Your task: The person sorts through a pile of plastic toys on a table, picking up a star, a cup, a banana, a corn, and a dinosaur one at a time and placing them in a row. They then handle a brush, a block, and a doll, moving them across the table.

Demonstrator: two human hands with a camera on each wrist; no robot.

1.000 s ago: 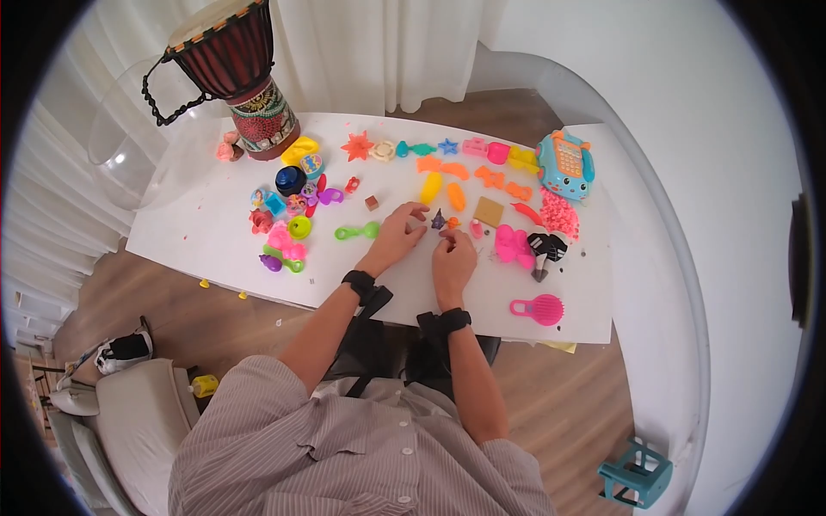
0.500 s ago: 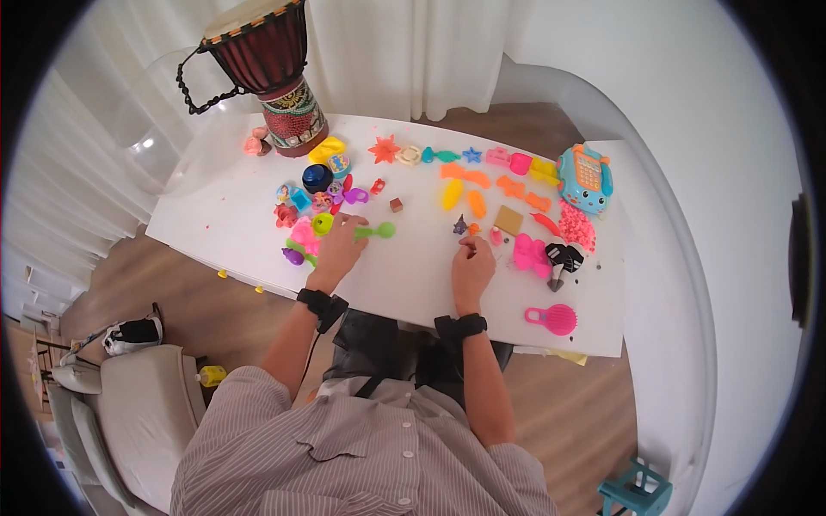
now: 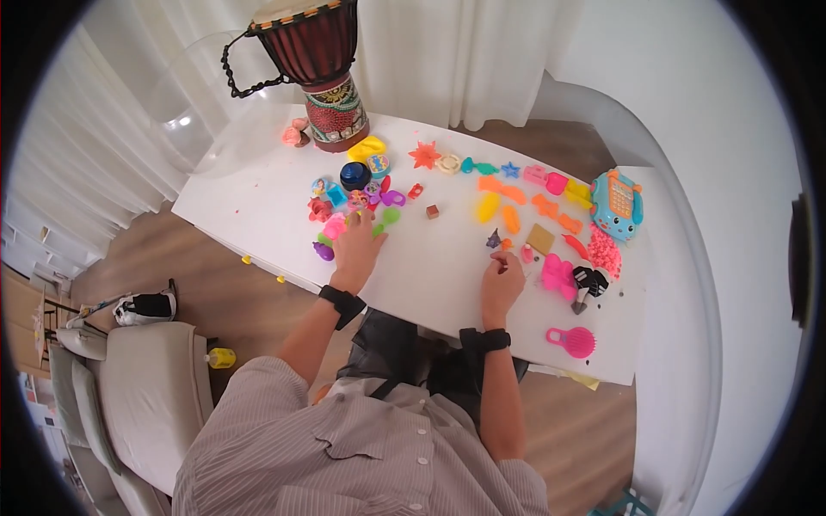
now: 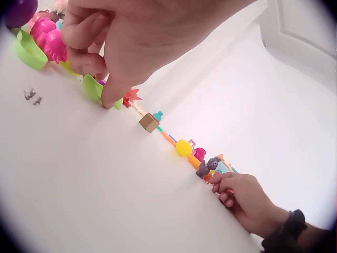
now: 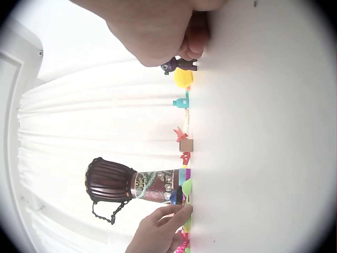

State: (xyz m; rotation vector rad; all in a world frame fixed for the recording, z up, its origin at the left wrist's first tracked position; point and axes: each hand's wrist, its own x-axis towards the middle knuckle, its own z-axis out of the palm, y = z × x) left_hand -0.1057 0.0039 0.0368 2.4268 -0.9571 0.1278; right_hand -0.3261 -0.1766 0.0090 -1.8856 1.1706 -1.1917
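In the head view my left hand (image 3: 357,254) reaches over the green toys, its fingers beside the green spoon-shaped toy (image 3: 390,217). The left wrist view shows its thumb apart from the bent fingers, close to a green toy (image 4: 92,88); no held thing shows, and the fingertips are partly hidden. My right hand (image 3: 503,288) rests on the table with fingers loosely curled, just in front of a purple figure (image 3: 493,238) and a small orange toy (image 3: 508,244). The same figure (image 5: 179,65) stands upright beside those fingers in the right wrist view.
A tall drum (image 3: 337,112) stands at the table's back left. Pink petals (image 3: 335,226) and a purple toy (image 3: 323,250) lie left of my left hand. A brown cube (image 3: 432,211) sits between the hands. Farther right are a toy phone (image 3: 617,205) and a pink brush (image 3: 572,341).
My left hand has moved left from beside the purple figure to the green toys. My right hand has stayed near the figure. The head view has shifted, so the table appears farther right.
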